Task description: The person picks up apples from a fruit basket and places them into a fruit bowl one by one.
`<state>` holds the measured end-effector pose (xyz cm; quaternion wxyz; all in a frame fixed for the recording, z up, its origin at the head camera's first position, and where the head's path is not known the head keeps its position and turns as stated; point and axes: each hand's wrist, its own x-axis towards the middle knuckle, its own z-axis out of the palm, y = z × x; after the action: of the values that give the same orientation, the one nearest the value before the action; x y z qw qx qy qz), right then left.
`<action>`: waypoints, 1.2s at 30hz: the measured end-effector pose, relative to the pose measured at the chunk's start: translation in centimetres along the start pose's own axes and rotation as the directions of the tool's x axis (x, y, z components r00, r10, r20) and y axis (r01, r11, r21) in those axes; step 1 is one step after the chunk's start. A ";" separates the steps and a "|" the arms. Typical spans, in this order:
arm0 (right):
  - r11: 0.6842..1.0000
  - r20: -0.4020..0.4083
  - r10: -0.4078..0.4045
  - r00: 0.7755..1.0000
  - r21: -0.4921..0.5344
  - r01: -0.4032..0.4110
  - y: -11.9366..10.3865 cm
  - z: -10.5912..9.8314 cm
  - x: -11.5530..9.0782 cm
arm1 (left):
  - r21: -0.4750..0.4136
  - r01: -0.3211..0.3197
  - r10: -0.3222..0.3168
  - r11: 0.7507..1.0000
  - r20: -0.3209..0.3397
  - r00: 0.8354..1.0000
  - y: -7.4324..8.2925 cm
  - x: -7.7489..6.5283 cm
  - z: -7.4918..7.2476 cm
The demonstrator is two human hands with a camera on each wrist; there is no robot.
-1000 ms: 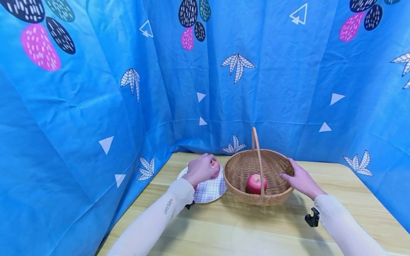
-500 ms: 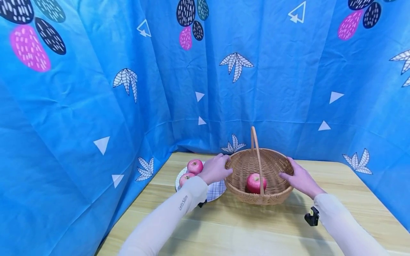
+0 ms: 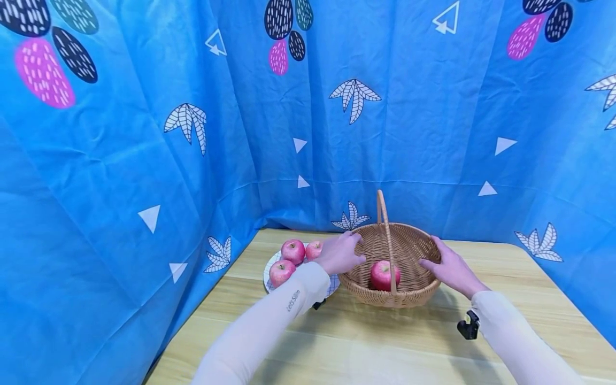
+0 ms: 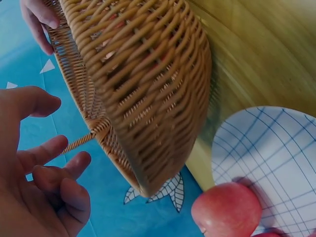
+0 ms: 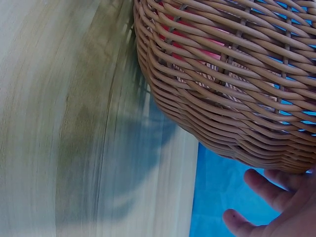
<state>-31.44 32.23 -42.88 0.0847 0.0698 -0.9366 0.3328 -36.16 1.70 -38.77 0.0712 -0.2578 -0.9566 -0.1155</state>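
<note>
A wicker basket (image 3: 417,302) with a tall arched handle stands on the table, and one red apple (image 3: 383,276) lies inside it. My left hand (image 3: 339,254) hovers at the basket's left rim, fingers loosely bent and apart; in the left wrist view the palm holds nothing. My right hand (image 3: 454,268) holds the right rim, thumb inside the basket and fingers outside. Left of the basket, a round plate (image 3: 333,286) with a blue grid pattern carries three red apples (image 3: 282,272). The left hand and forearm partly cover the plate and one apple.
The light wooden table (image 3: 375,347) extends in front of the basket and to its right. A blue patterned curtain (image 3: 414,149) hangs close behind the table and along its left side. The basket's handle (image 3: 387,235) rises above the rim.
My left hand has moved right, from beside an apple on the plate to the basket's left rim, uncovering the plate's apples. The right hand and basket have stayed in place.
</note>
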 end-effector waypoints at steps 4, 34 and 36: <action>1.000 0.001 0.000 1.000 0.004 0.000 -0.2 0.0 -0.1 | 0.014 -0.007 0.007 1.000 0.017 1.000 0.8 0.5 0.4; 1.000 0.004 0.010 1.000 0.008 -0.010 -0.6 -0.1 -0.2 | 0.079 -0.065 0.057 0.995 0.102 0.993 4.5 2.4 5.0; 1.000 0.004 0.011 1.000 0.007 -0.011 -0.6 -0.1 -0.1 | 0.075 -0.072 0.064 0.995 0.105 0.992 4.7 2.4 5.1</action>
<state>-31.18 31.89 -42.45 0.0808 0.0655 -0.9360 0.3364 -36.24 8.10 -42.36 0.0361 -0.2930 -0.9534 -0.0619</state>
